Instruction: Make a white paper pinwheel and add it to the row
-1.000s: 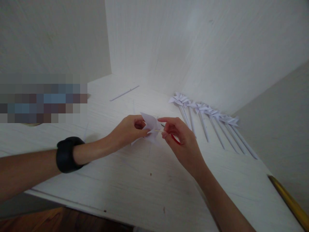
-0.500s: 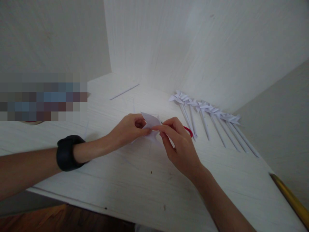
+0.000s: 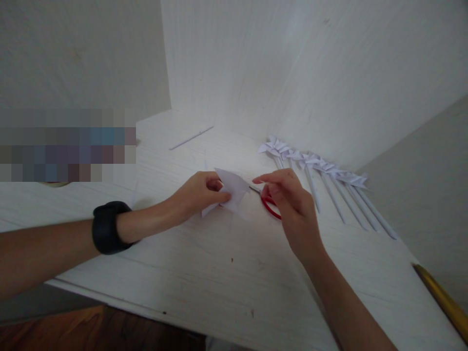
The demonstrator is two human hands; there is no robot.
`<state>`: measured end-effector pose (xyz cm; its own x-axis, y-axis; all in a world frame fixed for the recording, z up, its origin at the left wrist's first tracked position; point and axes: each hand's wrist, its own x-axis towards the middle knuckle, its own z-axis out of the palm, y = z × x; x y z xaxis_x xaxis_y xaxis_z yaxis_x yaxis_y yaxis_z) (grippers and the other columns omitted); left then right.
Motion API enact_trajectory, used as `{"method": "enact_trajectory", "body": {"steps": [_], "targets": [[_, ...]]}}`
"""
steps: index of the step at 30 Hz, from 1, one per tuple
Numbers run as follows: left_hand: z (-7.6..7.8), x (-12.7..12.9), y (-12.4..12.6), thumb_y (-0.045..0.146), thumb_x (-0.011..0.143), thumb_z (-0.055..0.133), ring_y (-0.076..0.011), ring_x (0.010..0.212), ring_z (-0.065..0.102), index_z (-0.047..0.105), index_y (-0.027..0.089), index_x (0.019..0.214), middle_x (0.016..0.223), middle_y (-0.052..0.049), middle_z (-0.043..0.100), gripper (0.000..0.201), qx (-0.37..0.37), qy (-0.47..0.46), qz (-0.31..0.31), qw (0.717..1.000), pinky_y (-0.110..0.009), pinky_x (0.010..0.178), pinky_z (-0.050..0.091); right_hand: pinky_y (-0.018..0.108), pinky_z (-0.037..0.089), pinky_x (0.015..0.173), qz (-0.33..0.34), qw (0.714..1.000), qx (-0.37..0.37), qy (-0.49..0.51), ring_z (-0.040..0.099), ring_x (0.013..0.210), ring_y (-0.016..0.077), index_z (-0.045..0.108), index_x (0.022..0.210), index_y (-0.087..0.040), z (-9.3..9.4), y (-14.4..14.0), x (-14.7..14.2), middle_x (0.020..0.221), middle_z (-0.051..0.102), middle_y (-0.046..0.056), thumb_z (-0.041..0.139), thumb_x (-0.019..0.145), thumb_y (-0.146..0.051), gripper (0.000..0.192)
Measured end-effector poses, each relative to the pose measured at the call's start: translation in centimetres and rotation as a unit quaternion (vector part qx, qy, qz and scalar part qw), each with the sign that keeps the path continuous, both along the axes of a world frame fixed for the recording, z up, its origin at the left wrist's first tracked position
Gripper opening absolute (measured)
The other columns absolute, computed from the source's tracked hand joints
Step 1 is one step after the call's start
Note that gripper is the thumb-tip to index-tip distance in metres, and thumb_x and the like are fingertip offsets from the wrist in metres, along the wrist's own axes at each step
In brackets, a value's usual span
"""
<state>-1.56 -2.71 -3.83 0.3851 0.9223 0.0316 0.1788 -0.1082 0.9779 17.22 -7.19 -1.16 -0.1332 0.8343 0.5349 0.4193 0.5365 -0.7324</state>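
My left hand (image 3: 203, 192) pinches a folded white paper piece (image 3: 236, 189) with pointed flaps and holds it just above the white table (image 3: 226, 273). A little to the right of the paper is my right hand (image 3: 292, 204), apart from it, with thumb and forefinger drawn close together. Whether something thin is between those fingers I cannot tell. Red-handled scissors (image 3: 269, 206) lie on the table under my right hand, with the blade tip pointing toward the paper. A black band (image 3: 107, 227) is on my left wrist.
Several finished paper pinwheels on white sticks (image 3: 310, 161) lie in a row by the back panel. A single white stick (image 3: 192, 138) lies farther back. A gold-coloured rod (image 3: 442, 302) crosses the right corner. The table's front edge (image 3: 127, 308) is near my left forearm.
My right hand has drawn back to the right from the paper, uncovering the scissors' blade. A thin pale stick seen at its fingertips a second ago no longer shows. My left hand still holds the paper.
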Motion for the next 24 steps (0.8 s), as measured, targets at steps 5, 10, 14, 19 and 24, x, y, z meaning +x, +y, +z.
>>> {"method": "enact_trajectory", "body": {"steps": [5,10,14,19,24], "targets": [[-0.4,-0.1,0.1,0.022,0.065,0.064,-0.0206,0.074,0.065,0.067,0.015,0.078,0.068,-0.003,0.068,0.016,-0.007,0.003,0.015,1.000,-0.028,0.063,0.050,0.027,0.048,0.065,-0.033,0.993,-0.104,0.045,0.057,0.069,0.0109,0.061,0.081,-0.018,-0.4,0.8,0.6,0.083,0.062,0.003,0.055,0.082,-0.024,0.009],[-0.1,0.0,0.1,0.021,0.065,0.062,-0.0204,0.075,0.064,0.066,0.015,0.078,0.068,-0.002,0.068,0.015,-0.008,0.001,0.009,1.000,-0.028,0.064,0.050,0.028,0.049,0.066,-0.050,0.991,-0.117,-0.039,0.061,0.070,0.0134,0.063,0.079,-0.017,-0.7,0.6,0.1,0.075,0.063,0.002,0.058,0.079,-0.022,0.007],[0.0,0.0,0.1,0.020,0.064,0.062,-0.0204,0.074,0.064,0.066,0.014,0.079,0.069,-0.003,0.068,0.016,-0.009,0.012,0.010,1.000,-0.029,0.065,0.050,0.027,0.048,0.066,-0.036,0.991,-0.106,-0.074,0.062,0.065,0.0118,0.061,0.101,-0.022,-0.5,0.2,-0.2,0.069,0.061,-0.003,0.058,0.078,-0.015,0.024],[-0.5,0.0,0.3,0.021,0.067,0.060,-0.0188,0.074,0.065,0.066,0.013,0.085,0.076,-0.004,0.069,0.021,-0.021,-0.004,-0.006,1.000,-0.030,0.068,0.050,0.024,0.046,0.072,-0.005,0.987,-0.059,-0.153,0.059,0.065,0.0096,0.055,0.118,-0.024,-0.3,-0.1,-0.2,0.069,0.060,-0.005,0.054,0.082,-0.011,0.039],[-0.5,0.1,0.3,0.018,0.066,0.060,-0.0175,0.072,0.065,0.067,0.014,0.089,0.078,-0.004,0.070,0.024,-0.014,-0.010,-0.015,1.000,-0.028,0.065,0.050,0.022,0.043,0.069,0.007,0.978,-0.001,-0.207,0.056,0.071,0.0100,0.059,0.116,-0.022,-0.2,-0.2,0.0,0.076,0.060,-0.001,0.048,0.085,-0.009,0.035]]}}
